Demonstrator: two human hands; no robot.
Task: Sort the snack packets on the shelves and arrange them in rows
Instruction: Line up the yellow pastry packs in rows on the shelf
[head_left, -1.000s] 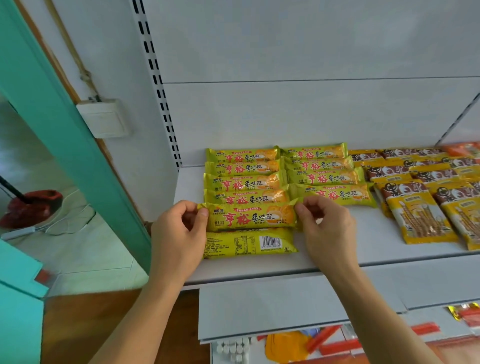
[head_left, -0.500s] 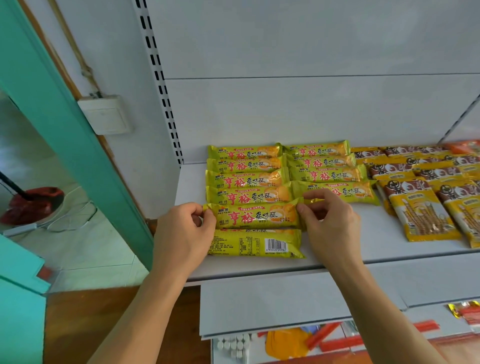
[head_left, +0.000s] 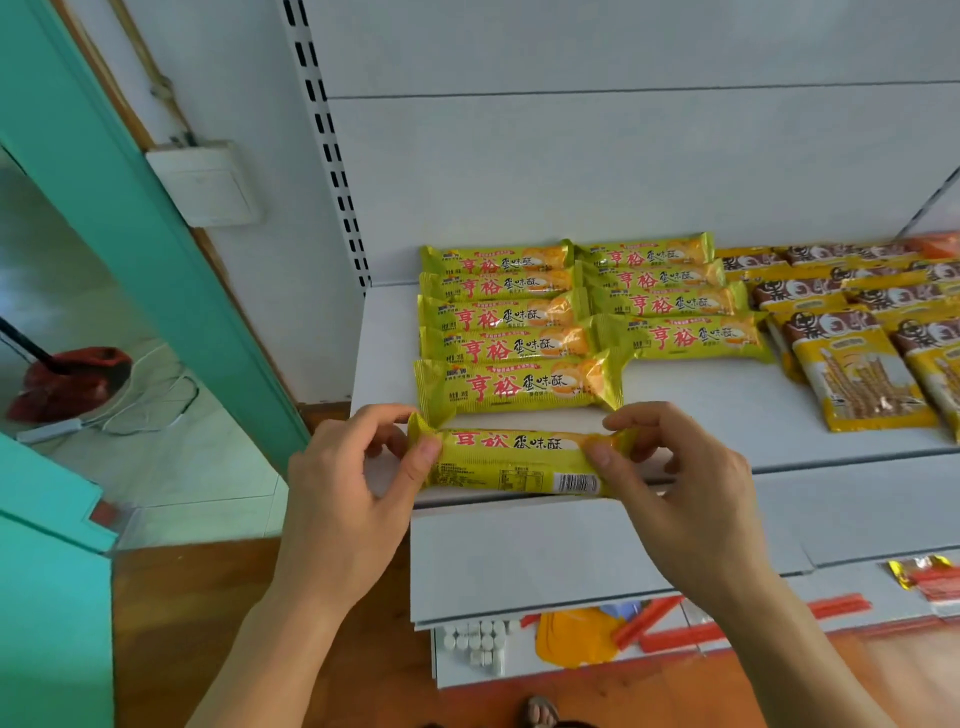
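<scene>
Packet (head_left: 511, 462) of yellow-green snack is pinched at both ends: left hand (head_left: 348, 493) grips the left crimped end, right hand (head_left: 680, 483) grips the right end, thumbs on the near face. It is held at the front edge of the shelf (head_left: 727, 410), tilted so that both the printed front and the barcode side are seen; this is judged to be a roll onto its front, so that the label matches the others. Just behind it, 5 like packets (head_left: 509, 345) lie label-up in 1 column, long sides touching or overlapping. A 2nd column of 4 (head_left: 670, 301) lies directly right of it, leaving bare shelf in front. Stick-snack packets (head_left: 857, 374) are grouped further right, kept apart by kind. Placement of the held packet as the 6th in the left column seems likely. Risk noted: slippery film may slide off the front edge.
</scene>
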